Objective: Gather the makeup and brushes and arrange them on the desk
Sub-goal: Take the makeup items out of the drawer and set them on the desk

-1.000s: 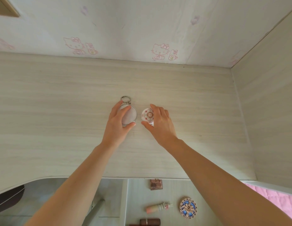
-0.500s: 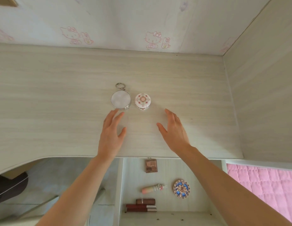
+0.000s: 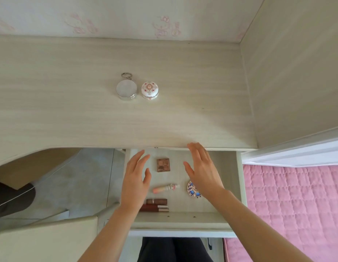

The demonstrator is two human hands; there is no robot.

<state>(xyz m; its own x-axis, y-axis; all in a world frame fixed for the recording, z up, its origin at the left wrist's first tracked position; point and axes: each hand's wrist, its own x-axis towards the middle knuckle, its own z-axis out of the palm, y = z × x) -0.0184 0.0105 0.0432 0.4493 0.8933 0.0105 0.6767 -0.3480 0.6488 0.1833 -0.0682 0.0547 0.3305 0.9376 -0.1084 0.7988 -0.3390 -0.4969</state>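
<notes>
On the pale wooden desk (image 3: 183, 72) a round silver compact (image 3: 126, 89) with a key ring stands next to a small white floral pot (image 3: 150, 90). Below the desk edge an open drawer (image 3: 183, 220) holds a brown square palette (image 3: 163, 164), a peach tube (image 3: 165, 188), a round blue-patterned compact (image 3: 191, 190) and brown lipstick tubes (image 3: 156, 205). My left hand (image 3: 135, 180) hovers over the drawer's left side, fingers apart, empty. My right hand (image 3: 203, 171) hovers over its right side, fingers spread, partly covering the blue-patterned compact.
A wall panel (image 3: 296, 72) closes the desk on the right. A pink quilted bed (image 3: 292, 205) lies to the right of the drawer. A pale chair back (image 3: 47, 239) stands at the lower left, above grey floor (image 3: 70, 186).
Both hands let go of the silver compact and the floral pot, then drew back from the desk to above the open drawer. The view tilted down.
</notes>
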